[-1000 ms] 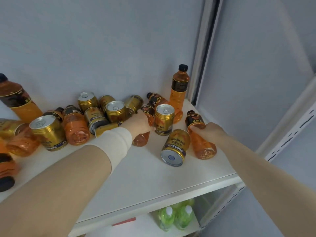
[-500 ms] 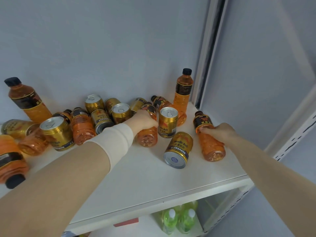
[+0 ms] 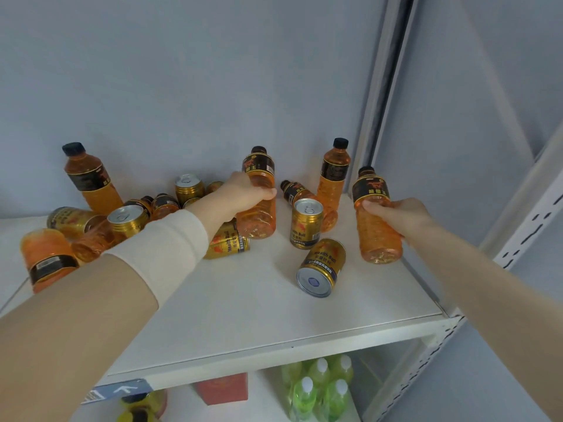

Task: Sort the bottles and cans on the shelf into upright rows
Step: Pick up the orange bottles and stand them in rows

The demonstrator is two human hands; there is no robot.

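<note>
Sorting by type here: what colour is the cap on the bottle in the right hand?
Black. The cap shows best in the head view.

"Wealth Bull" is printed on the front lying can (image 3: 322, 263), the lying can by the sleeve (image 3: 228, 242) and, partly turned away, the upright can (image 3: 305, 224). The rightmost bottle (image 3: 379, 236) has a label reading "能量王". A blue tag (image 3: 117, 391) on the shelf (image 3: 274, 354) edge bears a white arrow.

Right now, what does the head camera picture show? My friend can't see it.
The left hand grips an orange bottle mid-shelf and the right hand grips another bottle near the right edge, both roughly upright, at a white shelf. Around them gold cans and more bottles are jumbled, some standing, some tipped over.
</note>
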